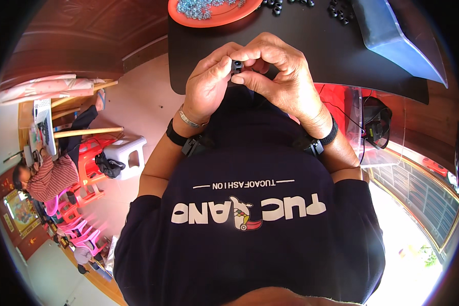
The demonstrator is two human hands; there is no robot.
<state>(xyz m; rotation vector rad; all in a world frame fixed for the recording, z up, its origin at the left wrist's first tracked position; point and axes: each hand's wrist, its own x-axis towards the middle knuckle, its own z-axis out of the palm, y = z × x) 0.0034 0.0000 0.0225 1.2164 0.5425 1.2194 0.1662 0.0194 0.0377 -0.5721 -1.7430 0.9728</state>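
Close in front of my chest, by the table's near edge, my two hands meet at one small black part point(236, 67) with round holes. My left hand point(208, 84) pinches it from the left with thumb and fingers. From the other side my right hand point(285, 69) curls round, fingertips and thumb closed about the part. The fingers cover much of it, so its full shape is hidden. Beyond my hands, an orange-red plate point(235, 19) holds many small, shiny, clear-bluish pieces. Several loose black parts point(276, 8) like the held one lie to the plate's right.
More black pieces point(340, 14) lie near a blue plastic tray point(392, 43) on the right of the black table point(311, 53). A clear box point(382, 148) with a black bag stands below. Stools point(127, 155) and a seated person point(53, 176) are at the left.
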